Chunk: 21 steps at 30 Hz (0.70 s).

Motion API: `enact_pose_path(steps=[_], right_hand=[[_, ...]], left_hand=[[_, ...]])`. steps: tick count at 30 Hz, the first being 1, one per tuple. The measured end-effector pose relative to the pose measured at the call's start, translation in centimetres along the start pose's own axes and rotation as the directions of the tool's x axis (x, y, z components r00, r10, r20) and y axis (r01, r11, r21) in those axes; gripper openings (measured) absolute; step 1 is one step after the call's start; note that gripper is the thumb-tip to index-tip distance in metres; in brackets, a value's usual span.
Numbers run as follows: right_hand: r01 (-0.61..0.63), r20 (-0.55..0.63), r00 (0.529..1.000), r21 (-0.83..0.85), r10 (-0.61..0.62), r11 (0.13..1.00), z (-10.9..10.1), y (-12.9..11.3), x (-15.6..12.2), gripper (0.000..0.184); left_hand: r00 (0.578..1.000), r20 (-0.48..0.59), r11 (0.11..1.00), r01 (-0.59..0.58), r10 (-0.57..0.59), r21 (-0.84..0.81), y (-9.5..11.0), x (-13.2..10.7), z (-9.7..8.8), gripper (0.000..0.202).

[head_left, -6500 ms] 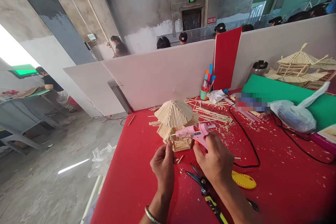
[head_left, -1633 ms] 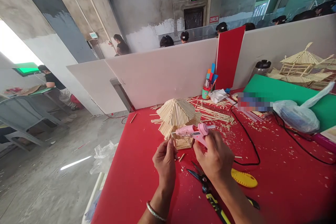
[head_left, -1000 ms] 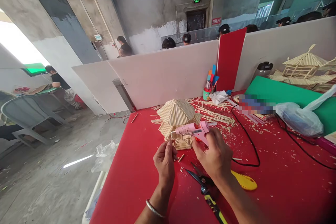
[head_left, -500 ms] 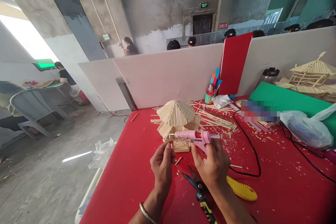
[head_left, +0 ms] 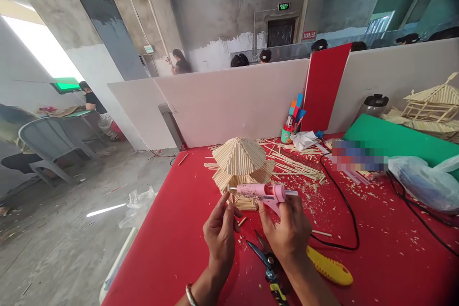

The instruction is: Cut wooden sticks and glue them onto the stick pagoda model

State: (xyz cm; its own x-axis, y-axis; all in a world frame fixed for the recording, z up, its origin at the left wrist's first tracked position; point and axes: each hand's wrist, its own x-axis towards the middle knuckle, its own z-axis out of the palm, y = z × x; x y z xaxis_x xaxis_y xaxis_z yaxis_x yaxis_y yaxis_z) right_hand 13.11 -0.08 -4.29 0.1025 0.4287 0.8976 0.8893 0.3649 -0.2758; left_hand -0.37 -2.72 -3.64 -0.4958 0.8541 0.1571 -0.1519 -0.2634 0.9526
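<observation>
My right hand (head_left: 289, 229) is wrapped around the handle of a pink hot glue gun (head_left: 255, 191), its nozzle pointing left. Just below that nozzle, my left hand (head_left: 219, 232) pinches a short wooden stick (head_left: 228, 188) whose tip stands up at the metal end. Fingers hide most of the stick. Right behind the gun stands a small model pavilion (head_left: 239, 155) with a two-tiered roof of pale sticks; the gun and my hands cover part of its base.
Dark-bladed shears (head_left: 268, 260) and a yellow handle (head_left: 332, 267) lie by my right forearm. Loose sticks (head_left: 294, 162) and shavings spread behind on the red table (head_left: 172, 248). A black cable (head_left: 353, 215) curves at right. A green board (head_left: 394, 141) and plastic bag (head_left: 419, 181) lie farther right.
The stick in my left hand has turned more upright, its tip now at the nozzle. The glue gun has shifted slightly left and down in view. The whole view has moved a little.
</observation>
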Motion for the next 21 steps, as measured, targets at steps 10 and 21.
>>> enact_pose_path(steps=[10,21], right_hand=[[-0.008,0.008,1.000,0.018,0.008,1.000,-0.17,-0.24,0.20,0.038],[-0.005,-0.007,1.000,0.016,0.005,1.000,-0.08,0.02,0.04,0.034]], left_hand=[[0.999,0.050,1.000,-0.002,0.001,0.029,0.22,-0.40,-0.07,0.053],[0.997,0.072,0.999,0.003,-0.006,0.038,0.16,-0.50,-0.11,0.058]])
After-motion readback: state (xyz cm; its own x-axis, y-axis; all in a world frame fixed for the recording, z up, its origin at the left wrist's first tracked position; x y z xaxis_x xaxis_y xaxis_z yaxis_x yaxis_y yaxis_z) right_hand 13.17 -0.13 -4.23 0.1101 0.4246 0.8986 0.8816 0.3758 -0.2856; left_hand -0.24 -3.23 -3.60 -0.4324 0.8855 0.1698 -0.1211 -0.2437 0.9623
